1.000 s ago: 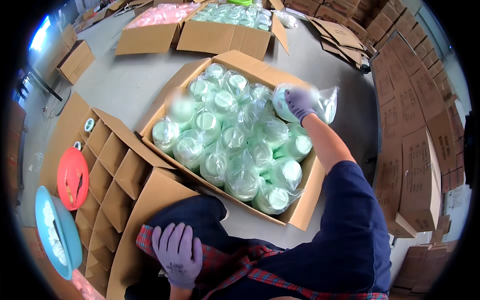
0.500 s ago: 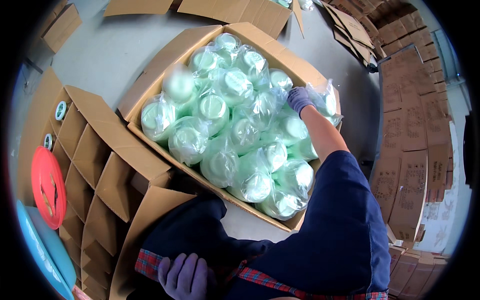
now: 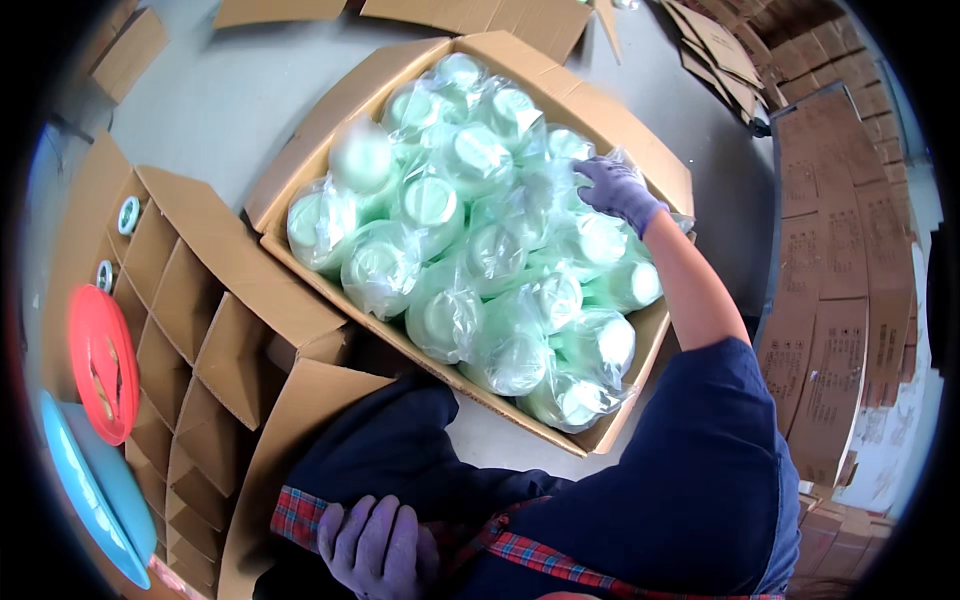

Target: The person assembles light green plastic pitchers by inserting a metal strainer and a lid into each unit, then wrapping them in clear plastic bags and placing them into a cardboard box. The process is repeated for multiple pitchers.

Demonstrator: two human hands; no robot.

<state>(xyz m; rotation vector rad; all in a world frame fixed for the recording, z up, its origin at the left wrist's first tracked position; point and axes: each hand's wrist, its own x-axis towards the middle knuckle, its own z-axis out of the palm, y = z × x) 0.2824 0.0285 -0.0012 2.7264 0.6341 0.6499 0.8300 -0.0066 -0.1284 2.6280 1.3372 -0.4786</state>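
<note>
A large open carton [image 3: 450, 385] holds many pale green rounded vessels [image 3: 428, 202], each wrapped in clear plastic; their exact kind is hidden by the wrap. My right hand [image 3: 618, 190], in a purple-grey knit glove, lies over the bagged pieces by the carton's right side. Its fingers are spread and bent downward, touching the clear plastic. Low in the picture, my left hand [image 3: 375, 545], gloved alike, is closed with curled fingers against my dark clothing. Beside it is red plaid trim [image 3: 298, 515]. Whatever lies inside its palm is hidden.
On the left stands a box with cardboard dividers [image 3: 180, 310], its flap near the carton. A red plastic disc-like item [image 3: 102, 350] and a blue basin [image 3: 95, 480] rest at its edge. Stacked brown cartons [image 3: 820, 270] line the right; flattened cardboard [image 3: 715, 50] lies beyond.
My right hand has turned and spread its fingers over the pieces; earlier it was curled beside raised clear plastic at the carton's right corner. My left hand stays closed.
</note>
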